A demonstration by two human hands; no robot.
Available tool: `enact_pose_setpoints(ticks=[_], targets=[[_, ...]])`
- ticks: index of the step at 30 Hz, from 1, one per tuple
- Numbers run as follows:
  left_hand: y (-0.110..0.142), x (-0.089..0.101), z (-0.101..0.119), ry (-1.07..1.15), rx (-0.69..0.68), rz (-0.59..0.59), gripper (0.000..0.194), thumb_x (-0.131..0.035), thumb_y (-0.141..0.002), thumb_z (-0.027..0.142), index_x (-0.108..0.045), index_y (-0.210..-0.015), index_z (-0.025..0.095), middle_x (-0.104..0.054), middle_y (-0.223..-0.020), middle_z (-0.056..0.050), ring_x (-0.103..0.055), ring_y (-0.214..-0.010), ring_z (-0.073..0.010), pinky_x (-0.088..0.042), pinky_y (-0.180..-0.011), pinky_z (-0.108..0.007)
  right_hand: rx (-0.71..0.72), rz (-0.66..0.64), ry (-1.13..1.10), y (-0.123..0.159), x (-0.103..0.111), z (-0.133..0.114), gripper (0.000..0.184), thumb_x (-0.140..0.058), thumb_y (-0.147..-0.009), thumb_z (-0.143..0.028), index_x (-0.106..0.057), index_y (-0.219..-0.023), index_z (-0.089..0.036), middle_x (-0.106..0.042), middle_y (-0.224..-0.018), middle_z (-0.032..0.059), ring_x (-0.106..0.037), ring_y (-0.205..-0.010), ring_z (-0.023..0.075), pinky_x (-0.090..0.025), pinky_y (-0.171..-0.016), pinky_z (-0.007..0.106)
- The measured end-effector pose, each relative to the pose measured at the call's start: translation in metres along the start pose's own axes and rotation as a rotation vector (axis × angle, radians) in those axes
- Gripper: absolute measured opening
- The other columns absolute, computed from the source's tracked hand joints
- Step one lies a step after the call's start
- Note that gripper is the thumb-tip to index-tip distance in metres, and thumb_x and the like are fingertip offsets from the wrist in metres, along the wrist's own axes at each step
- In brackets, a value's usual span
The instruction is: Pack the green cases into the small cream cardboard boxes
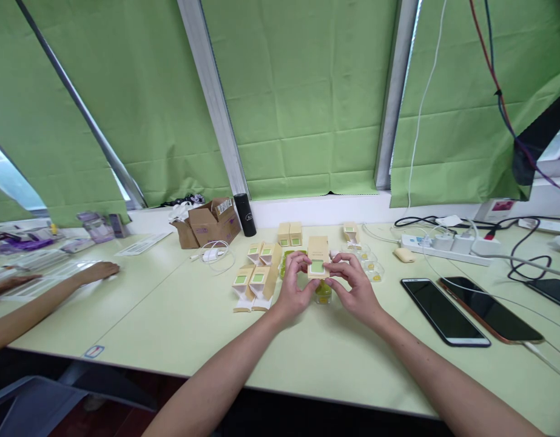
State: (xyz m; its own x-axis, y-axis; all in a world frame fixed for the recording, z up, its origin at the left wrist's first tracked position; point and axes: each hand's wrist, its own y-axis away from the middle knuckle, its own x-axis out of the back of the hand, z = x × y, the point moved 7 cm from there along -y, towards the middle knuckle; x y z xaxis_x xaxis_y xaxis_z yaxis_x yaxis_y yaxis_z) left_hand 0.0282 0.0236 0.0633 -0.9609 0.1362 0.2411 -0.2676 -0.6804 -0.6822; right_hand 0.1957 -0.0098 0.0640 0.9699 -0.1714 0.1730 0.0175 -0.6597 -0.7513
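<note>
Both hands pinch a small tan cardboard box (318, 247) with a green window, one on each side. My left hand (296, 285) grips its left edge, fingers curled and thumb below. On the opposite edge, my right hand (355, 286) holds it the same way. Just under the box stands a small clear jar (323, 294) with yellow-green contents, partly hidden by the box and thumbs. To the left, several similar tan boxes (258, 278) with green windows stand with flaps open. Behind are closed tan boxes (289, 233), and another open box (351, 233) stands at the back right.
Clear plastic packaging (373, 267) lies right of my hands. Two phones (446, 311) and a power strip (443, 246) with cables are further right. A brown carton (211, 223) and black bottle (245, 215) stand at the back. Another person's arm (47, 303) rests on the left.
</note>
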Motion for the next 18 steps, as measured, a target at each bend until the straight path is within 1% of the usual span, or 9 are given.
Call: enact_pose_setpoints(ticks=[11,18], targets=[[-0.0011,0.0,-0.0022,0.001,0.023,0.017,0.033,-0.073,-0.092,0.038,-0.056,-0.118,0.025,-0.045,-0.127,-0.009,-0.053,-0.121,-0.026,-0.051,-0.101,-0.042,-0.011,0.003,-0.023,-0.0007,0.0,0.0023,0.023,-0.066,-0.098,-0.034,-0.074,-0.119,-0.03,-0.053,-0.113,0.0088,-0.062,-0.113,0.0251,-0.067,-0.092,0.046],[-0.0014,0.0022,0.0006,0.022,-0.01,-0.013,0.039,-0.071,-0.092,0.046,-0.055,-0.119,0.024,-0.044,-0.128,-0.01,-0.053,-0.122,-0.0267,-0.051,-0.101,-0.042,-0.005,0.0,-0.009,0.0003,-0.0009,0.0037,0.022,-0.066,-0.098,-0.035,-0.075,-0.118,-0.03,-0.054,-0.113,0.0082,-0.064,-0.108,0.0238,-0.067,-0.091,0.044]])
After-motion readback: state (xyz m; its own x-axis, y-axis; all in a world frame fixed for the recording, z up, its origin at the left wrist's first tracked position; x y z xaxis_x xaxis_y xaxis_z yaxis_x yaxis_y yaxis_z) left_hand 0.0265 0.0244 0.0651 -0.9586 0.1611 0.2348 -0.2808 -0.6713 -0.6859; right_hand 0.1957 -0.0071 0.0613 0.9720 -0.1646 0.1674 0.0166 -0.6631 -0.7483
